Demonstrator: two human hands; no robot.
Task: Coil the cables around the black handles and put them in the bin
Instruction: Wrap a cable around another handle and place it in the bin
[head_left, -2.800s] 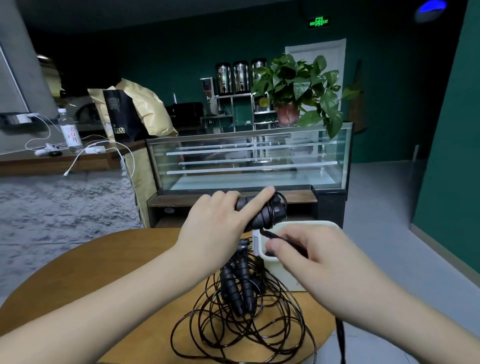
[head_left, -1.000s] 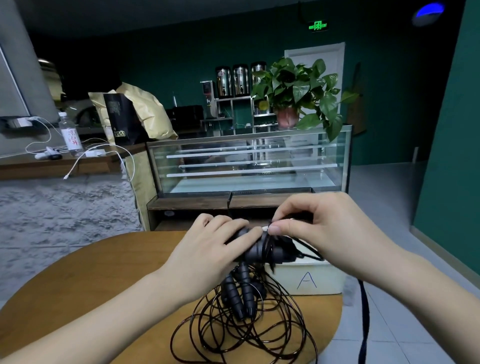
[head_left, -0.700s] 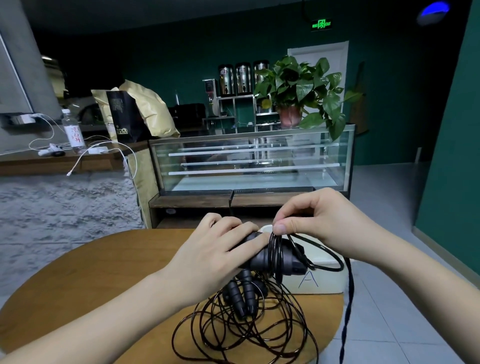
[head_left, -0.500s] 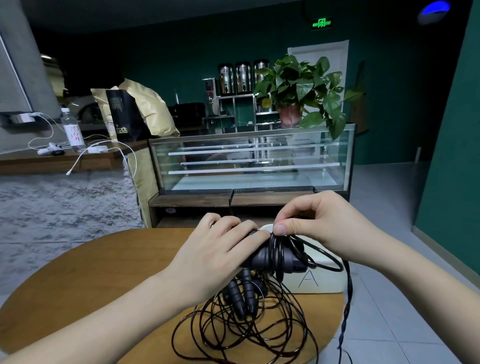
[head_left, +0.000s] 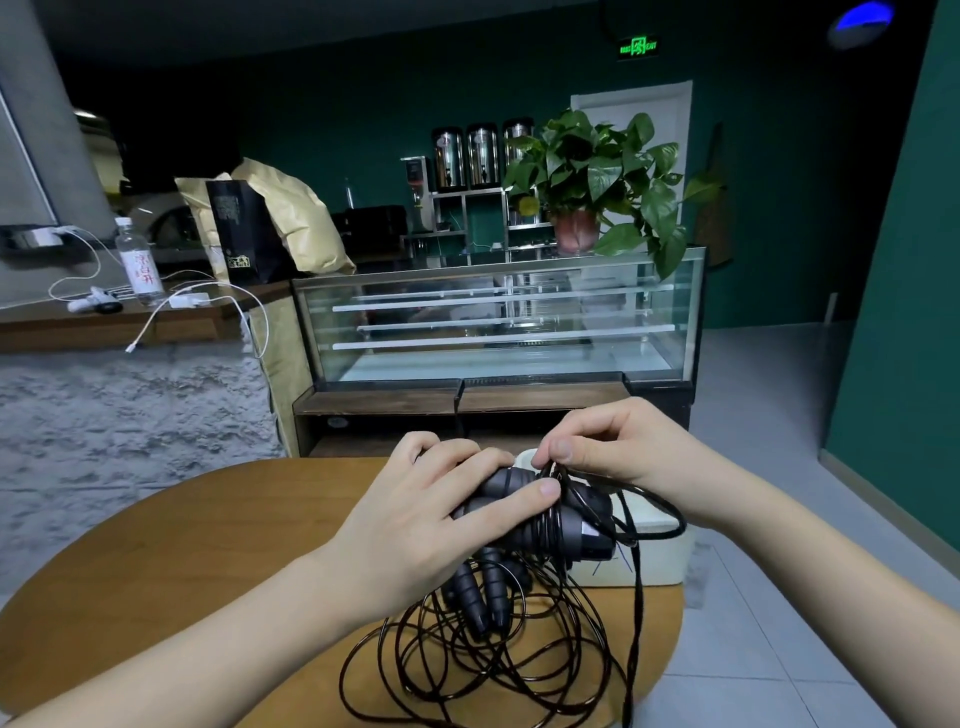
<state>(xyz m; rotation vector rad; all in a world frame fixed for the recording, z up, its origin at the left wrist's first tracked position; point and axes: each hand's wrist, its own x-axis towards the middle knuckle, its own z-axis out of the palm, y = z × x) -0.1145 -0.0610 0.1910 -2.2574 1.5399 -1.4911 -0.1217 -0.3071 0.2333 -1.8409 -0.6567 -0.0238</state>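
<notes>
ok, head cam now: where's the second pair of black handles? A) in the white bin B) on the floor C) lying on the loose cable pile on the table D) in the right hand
C: the second pair of handles lies on the loose cable pile on the table, below the left hand, which grips the handles being wrapped.

Both forearms are bare up to the frame's lower edge, with no sleeves showing. The left hand (head_left: 415, 525) and right hand (head_left: 618, 447) wear no gloves, rings or watch; fingernails are short and unpainted.
</notes>
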